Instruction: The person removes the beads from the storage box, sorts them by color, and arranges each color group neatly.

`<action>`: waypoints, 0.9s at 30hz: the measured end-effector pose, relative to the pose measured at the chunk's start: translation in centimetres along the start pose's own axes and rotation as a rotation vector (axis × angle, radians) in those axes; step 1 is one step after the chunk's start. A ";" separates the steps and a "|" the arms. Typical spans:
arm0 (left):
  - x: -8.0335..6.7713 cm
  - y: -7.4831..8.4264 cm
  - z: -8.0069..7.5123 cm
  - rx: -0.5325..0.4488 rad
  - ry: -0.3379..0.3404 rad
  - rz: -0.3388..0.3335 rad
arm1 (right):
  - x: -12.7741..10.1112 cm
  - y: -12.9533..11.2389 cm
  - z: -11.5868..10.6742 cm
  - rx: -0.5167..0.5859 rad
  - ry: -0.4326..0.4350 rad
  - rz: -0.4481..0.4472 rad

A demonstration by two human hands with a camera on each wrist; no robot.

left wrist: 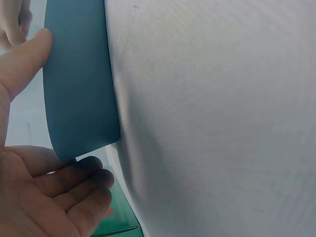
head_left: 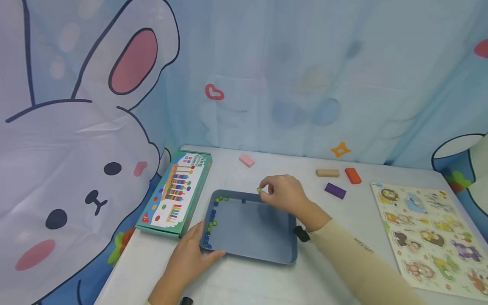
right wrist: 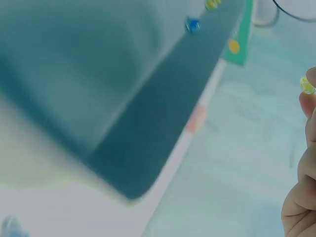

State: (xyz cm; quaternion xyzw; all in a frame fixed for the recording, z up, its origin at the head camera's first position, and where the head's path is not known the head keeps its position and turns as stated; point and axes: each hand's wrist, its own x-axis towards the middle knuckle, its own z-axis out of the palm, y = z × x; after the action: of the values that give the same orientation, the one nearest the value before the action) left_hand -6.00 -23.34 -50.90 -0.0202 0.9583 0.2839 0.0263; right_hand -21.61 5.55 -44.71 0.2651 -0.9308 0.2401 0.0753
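A: What is biggest around the fingers?
B: The white-covered table (head_left: 259, 284), beneath both hands. On it, well to the right of the right fingers, lies one flat, rectangular board (head_left: 419, 231) printed with animals.
A: Any containers?
B: Two. One smooth blue-grey tray (head_left: 251, 231), rectangular with rounded corners, sits between the hands and holds small beads (head_left: 212, 214). One green printed box (head_left: 179, 190) lies closed, just to the left of the left fingertips, its contents hidden.
A: How do the hands stand?
B: The left hand (head_left: 188, 256) is loosely spread, thumb at the tray's near rim, fingers at its near left corner. The right hand (head_left: 285, 195), by the far rim, pinches a single green bead (head_left: 259, 190) between thumb and forefinger.
A: Blocks?
B: Four, all oblong. The purple block (head_left: 335, 190), tan block (head_left: 328, 173) and orange block (head_left: 353, 176) lie right of the right fingers; the pink block (head_left: 247, 160) lies beyond them.
A: And the beads?
B: The pinched one looks shiny and translucent. Left of those fingertips, one blue bead (head_left: 243, 201) sits apart inside the tray. The other blue and green ones line its left side, ahead of the left fingers, too crowded to count surely.
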 end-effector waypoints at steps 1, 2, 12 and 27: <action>0.0 0.0 0.0 -0.001 -0.001 0.000 | -0.6 0.5 -0.7 0.007 0.008 0.013; 0.0 0.0 0.0 -0.002 -0.003 -0.001 | -1.2 0.9 -1.3 0.009 0.014 0.026; 0.1 0.1 -0.1 -0.006 -0.023 -0.021 | -7.9 6.1 -5.1 -0.081 0.087 0.152; 0.0 0.2 -0.5 -0.009 -0.060 -0.030 | -17.2 10.3 -4.7 -0.108 -0.166 0.380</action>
State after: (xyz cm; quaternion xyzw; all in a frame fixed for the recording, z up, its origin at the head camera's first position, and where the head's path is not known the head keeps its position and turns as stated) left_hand -6.06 -23.39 -50.39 -0.0262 0.9553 0.2884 0.0595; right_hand -12.36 23.35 -49.41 0.0995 -0.9786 0.1770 -0.0342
